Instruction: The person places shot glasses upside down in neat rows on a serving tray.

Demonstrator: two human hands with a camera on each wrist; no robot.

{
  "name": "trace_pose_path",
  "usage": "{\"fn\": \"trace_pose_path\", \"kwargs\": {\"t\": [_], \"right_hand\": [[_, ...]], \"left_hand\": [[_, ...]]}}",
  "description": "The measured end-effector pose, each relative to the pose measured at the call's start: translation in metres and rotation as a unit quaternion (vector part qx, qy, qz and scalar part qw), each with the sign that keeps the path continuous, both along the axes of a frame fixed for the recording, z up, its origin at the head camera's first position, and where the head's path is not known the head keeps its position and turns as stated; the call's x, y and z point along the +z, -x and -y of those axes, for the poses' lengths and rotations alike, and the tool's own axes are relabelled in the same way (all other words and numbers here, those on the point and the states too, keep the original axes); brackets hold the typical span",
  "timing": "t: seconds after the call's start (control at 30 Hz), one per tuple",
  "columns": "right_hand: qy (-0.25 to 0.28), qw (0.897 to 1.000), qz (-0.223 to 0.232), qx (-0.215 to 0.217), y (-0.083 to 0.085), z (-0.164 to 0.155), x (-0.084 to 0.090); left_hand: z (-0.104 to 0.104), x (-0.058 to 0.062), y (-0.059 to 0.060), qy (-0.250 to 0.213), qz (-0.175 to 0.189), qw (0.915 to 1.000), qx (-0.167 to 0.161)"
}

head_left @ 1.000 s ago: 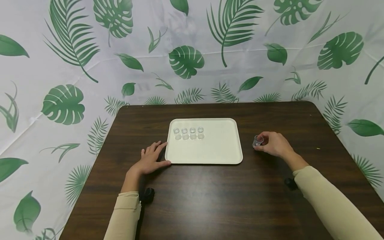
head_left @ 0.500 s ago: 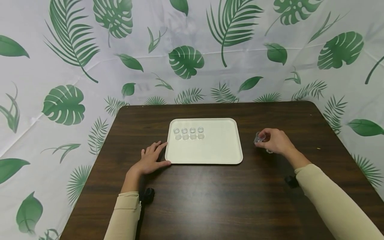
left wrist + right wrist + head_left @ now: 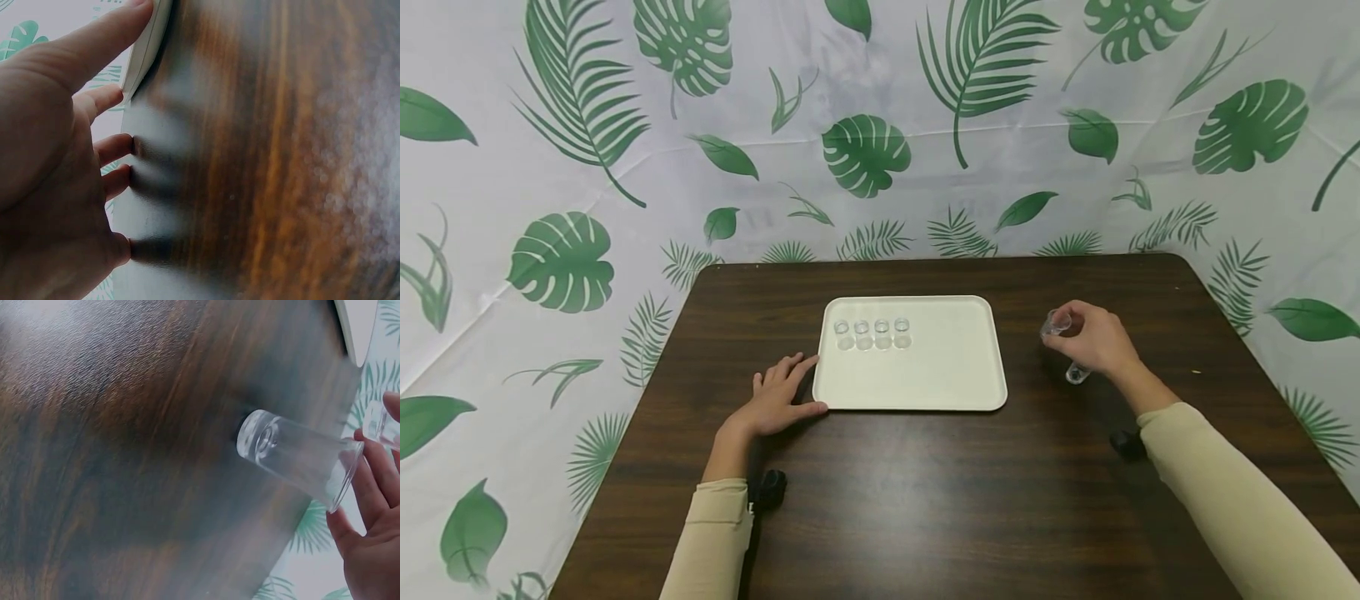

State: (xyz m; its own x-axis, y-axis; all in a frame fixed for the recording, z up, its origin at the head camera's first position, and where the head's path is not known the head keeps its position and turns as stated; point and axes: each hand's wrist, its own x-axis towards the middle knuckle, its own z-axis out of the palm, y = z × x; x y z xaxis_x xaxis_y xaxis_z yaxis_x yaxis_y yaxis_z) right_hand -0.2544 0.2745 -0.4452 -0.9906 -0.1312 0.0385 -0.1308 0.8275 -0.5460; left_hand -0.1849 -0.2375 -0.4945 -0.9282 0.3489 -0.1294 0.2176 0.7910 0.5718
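Note:
My right hand [image 3: 1093,340] pinches a clear shot glass [image 3: 377,422] between thumb and fingers, above the table right of the tray. A second clear shot glass [image 3: 300,453] stands upright on the table below that hand; in the head view this standing glass [image 3: 1077,374] is partly covered by the hand. In the right wrist view, other fingertips appear at its rim; firm contact is hard to tell. My left hand [image 3: 778,398] rests with spread fingers at the left edge of a cream tray [image 3: 925,375], thumb and a finger touching it. Several clear shot glasses [image 3: 882,327] stand in a row on the tray's back left.
The dark wooden table [image 3: 910,500] extends around the tray. A tiny yellow scrap [image 3: 1197,372] lies right of my right hand. Behind the table hangs a white cloth [image 3: 940,192] printed with green leaves.
My right hand has moved slightly back and right with the held shot glass. The standing shot glass beneath it has come into view. My left hand and the tray have stayed still.

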Motion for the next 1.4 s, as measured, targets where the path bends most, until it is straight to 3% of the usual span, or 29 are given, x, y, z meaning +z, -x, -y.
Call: {"fn": "trace_pose_path", "kwargs": {"t": [0.43,0.83,1.4], "right_hand": [[0.036,0.999,-0.021,0.03,0.007,0.022,-0.002],[0.025,0.998,-0.016,0.061,0.016,0.056,-0.006],[0.025,0.999,-0.003,0.034,0.019,0.103,-0.016]], "left_hand": [[-0.001,0.0,0.001,0.005,0.002,1.0,0.002],[0.0,0.0,0.001,0.005,0.001,1.0,0.0],[0.001,-0.001,0.001,0.007,0.002,1.0,0.003]]}}
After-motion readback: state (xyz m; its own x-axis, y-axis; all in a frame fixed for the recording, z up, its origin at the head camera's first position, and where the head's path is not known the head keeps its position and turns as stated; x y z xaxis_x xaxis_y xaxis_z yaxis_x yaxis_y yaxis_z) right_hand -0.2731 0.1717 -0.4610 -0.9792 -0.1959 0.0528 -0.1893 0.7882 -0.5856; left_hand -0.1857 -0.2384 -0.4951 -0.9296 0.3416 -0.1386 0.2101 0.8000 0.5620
